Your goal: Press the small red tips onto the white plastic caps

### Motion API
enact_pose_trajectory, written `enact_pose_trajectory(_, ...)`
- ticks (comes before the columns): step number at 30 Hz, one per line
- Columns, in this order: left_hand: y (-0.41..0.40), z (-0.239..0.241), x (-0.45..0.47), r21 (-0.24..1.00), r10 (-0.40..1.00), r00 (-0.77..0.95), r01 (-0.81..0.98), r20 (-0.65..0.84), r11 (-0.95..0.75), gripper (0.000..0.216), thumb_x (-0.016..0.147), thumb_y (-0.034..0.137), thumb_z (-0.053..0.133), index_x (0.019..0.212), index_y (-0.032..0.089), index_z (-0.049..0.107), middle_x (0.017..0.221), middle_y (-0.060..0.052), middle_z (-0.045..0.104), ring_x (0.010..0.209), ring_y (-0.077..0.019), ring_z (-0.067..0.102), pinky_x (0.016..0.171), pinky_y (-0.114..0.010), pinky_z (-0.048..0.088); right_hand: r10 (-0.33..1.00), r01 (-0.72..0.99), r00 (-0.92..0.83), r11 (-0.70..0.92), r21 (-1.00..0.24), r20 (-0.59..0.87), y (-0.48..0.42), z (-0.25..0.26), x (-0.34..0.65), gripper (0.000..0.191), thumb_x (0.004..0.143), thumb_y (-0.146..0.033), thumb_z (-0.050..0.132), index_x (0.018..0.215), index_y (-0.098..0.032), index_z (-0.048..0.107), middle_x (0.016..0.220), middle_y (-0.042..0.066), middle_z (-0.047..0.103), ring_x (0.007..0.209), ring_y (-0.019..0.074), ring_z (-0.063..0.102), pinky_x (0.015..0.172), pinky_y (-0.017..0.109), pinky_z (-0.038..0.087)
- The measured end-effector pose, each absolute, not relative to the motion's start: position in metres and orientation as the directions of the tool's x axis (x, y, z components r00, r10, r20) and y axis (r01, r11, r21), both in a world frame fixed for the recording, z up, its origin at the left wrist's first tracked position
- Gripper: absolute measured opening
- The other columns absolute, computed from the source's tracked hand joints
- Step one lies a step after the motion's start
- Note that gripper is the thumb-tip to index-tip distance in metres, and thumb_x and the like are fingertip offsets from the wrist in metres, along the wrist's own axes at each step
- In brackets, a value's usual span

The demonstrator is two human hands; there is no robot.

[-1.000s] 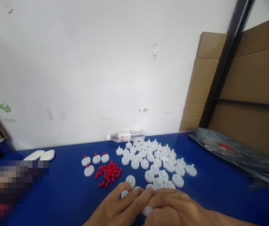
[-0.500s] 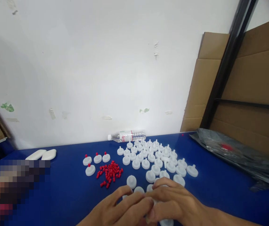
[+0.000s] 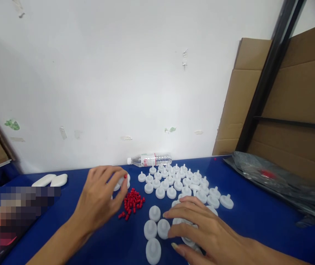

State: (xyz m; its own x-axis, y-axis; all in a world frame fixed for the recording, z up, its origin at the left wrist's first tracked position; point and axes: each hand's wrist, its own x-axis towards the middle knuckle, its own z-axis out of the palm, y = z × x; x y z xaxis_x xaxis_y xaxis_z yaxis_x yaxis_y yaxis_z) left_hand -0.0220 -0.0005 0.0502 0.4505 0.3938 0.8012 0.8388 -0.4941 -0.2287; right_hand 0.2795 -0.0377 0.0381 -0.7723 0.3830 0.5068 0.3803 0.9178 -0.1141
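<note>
Left hand [image 3: 100,195] curling, thumb and forefinger framing red tip [image 3: 125,176]; whether gripping, cannot tell. Red caps [image 3: 133,200] lying heaped just right of it. White stemmed discs [image 3: 171,192] spreading from back edge toward right hand [image 3: 201,228], which is splaying loosely over nearer ones. Blue table [image 3: 118,243] showing between wrists, giving room; another gap running between discs and grey plastic [image 3: 278,184]. Bottle [image 3: 149,159] lying along back edge, near wall [image 3: 118,73].

Round white lids [image 3: 171,193] with narrow spouts, mostly upright, cluster loosely on the blue table [image 3: 107,252]; left of them, small red cylindrical caps [image 3: 132,201] lie heaped.
</note>
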Motion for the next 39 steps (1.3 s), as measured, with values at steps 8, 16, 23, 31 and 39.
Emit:
enact_pose_trajectory(8, 0.016, 0.055, -0.06, -0.307, 0.719, 0.212, 0.952, 0.662, 0.002, 0.017, 0.099, 0.028, 0.048, 0.096, 0.018, 0.061, 0.086, -0.008, 0.073, 0.078, -0.0312, 0.069, 0.077, -0.044, 0.044, 0.35, 0.357, -0.797, 0.93, -0.083, 0.492, -0.04, 0.034, 0.284, 0.016, 0.103, -0.021, 0.053, 0.108, -0.022, 0.069, 0.124, 0.007, 0.072, 0.116, 0.016, 0.067, 0.12, 0.037, 0.036)
enact_pose_trajectory(16, 0.016, 0.056, -0.079, -0.156, 0.95, -0.207, 0.956, 0.232, 0.247, 0.022, 0.095, 0.026, 0.04, 0.088, 0.02, 0.06, 0.088, -0.014, 0.073, 0.084, -0.0385, 0.071, 0.061, -0.037, 0.037, 0.379, 0.376, -0.817, 0.922, -0.097, 0.434, -0.039, 0.035, 0.282, 0.019, 0.104, -0.022, 0.051, 0.109, -0.022, 0.07, 0.127, 0.007, 0.071, 0.12, 0.0178, 0.065, 0.12, 0.041, 0.036)
enact_pose_trajectory(23, 0.021, 0.04, -0.083, -0.125, 0.965, -0.18, 0.971, 0.191, 0.206, 0.016, 0.09, 0.021, 0.048, 0.096, 0.018, 0.063, 0.081, -0.013, 0.073, 0.075, -0.0342, 0.071, 0.055, -0.033, 0.036, 0.403, 0.387, -0.851, 0.915, -0.117, 0.336, -0.037, 0.035, 0.281, 0.023, 0.103, -0.022, 0.054, 0.12, -0.024, 0.069, 0.131, 0.007, 0.07, 0.124, 0.0198, 0.063, 0.122, 0.047, 0.033)
enact_pose_trajectory(31, 0.013, 0.053, -0.053, -0.107, 0.833, 0.258, 0.966, 0.49, -0.237, 0.026, 0.102, 0.026, 0.037, 0.089, 0.019, 0.059, 0.087, -0.009, 0.068, 0.088, -0.0268, 0.062, 0.073, -0.036, 0.045, 0.468, 0.442, -0.834, 0.884, -0.155, 0.293, -0.038, 0.041, 0.28, 0.028, 0.105, -0.028, 0.052, 0.129, -0.025, 0.067, 0.138, 0.007, 0.066, 0.131, 0.0214, 0.06, 0.122, 0.047, 0.034)
enact_pose_trajectory(39, 0.0, 0.043, -0.03, -0.248, 0.641, 0.693, 0.719, 0.331, -0.649, 0.027, 0.097, 0.017, 0.039, 0.077, 0.019, 0.058, 0.076, -0.007, 0.062, 0.075, -0.0233, 0.054, 0.073, -0.04, 0.043, 0.488, 0.457, -0.854, 0.869, -0.19, 0.18, -0.035, 0.043, 0.277, 0.036, 0.107, -0.036, 0.051, 0.14, -0.028, 0.061, 0.143, 0.005, 0.064, 0.137, 0.0249, 0.055, 0.122, 0.053, 0.032)
